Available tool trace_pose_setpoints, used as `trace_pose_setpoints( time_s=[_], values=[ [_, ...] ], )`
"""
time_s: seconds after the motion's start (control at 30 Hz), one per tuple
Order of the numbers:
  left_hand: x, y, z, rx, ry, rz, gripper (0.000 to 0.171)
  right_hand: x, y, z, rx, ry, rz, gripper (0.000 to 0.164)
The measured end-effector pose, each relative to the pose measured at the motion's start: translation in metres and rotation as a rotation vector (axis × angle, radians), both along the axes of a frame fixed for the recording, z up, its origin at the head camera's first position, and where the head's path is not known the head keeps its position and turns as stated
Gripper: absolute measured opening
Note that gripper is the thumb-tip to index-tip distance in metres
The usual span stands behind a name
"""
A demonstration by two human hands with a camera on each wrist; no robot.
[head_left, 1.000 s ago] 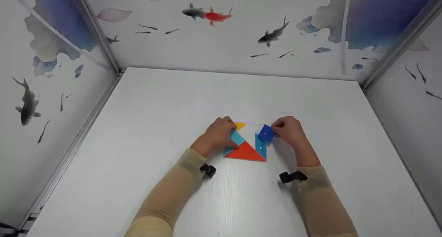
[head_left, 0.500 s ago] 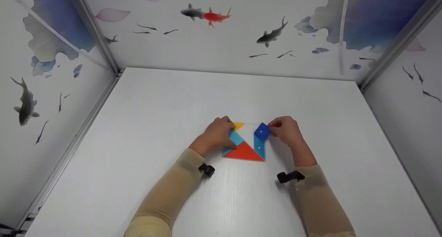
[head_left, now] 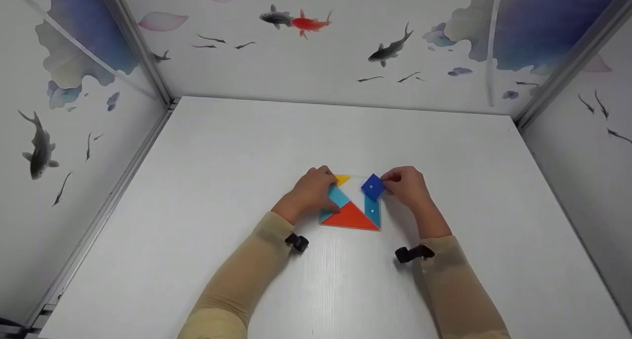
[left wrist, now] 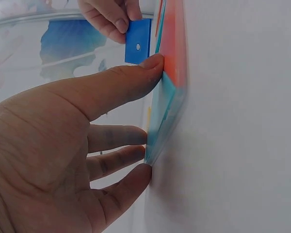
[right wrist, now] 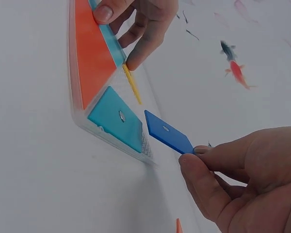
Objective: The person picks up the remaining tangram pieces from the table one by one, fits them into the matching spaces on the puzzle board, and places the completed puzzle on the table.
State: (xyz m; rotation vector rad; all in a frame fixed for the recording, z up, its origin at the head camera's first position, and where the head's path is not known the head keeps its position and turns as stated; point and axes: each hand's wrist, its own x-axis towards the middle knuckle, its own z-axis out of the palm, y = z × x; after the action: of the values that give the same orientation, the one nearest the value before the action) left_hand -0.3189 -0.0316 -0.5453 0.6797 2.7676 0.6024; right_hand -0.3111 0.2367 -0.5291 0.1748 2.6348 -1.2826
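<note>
The right hand (head_left: 409,187) pinches a flat blue square tile (head_left: 373,186) (tilted), the spread left hand (head_left: 312,190) touching a clear plastic tray (right wrist: 79,119).

Extends beneath the fingers (left wrist: 117,138) as a white table (head_left: 276,136); rises beyond them as a white wall (head_left: 306,70), bearing a red fish print (head_left: 310,22).
</note>
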Motion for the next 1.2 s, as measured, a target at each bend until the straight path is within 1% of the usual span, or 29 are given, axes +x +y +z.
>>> trace_pose_setpoints(
  time_s=[0.2,0.37,0.67,0.9,1.2],
  values=[
    [0.001,0.001,0.000,-0.002,-0.016,0.017,0.072,0.000,-0.003,-0.004,0.001,0.017,0.004,0.020],
    [0.002,0.002,0.001,-0.003,-0.008,0.020,0.072,0.002,-0.007,-0.004,0.010,0.034,-0.005,0.020],
    [0.002,0.002,0.001,0.007,-0.015,0.026,0.071,0.003,-0.013,-0.005,-0.038,0.046,-0.016,0.022],
    [0.001,0.001,0.002,-0.008,0.003,-0.006,0.070,0.002,-0.014,-0.008,-0.042,0.036,-0.017,0.023],
    [0.003,0.004,0.005,-0.036,-0.009,0.003,0.072,0.002,-0.020,-0.006,-0.044,0.015,-0.028,0.024]
  ],
)
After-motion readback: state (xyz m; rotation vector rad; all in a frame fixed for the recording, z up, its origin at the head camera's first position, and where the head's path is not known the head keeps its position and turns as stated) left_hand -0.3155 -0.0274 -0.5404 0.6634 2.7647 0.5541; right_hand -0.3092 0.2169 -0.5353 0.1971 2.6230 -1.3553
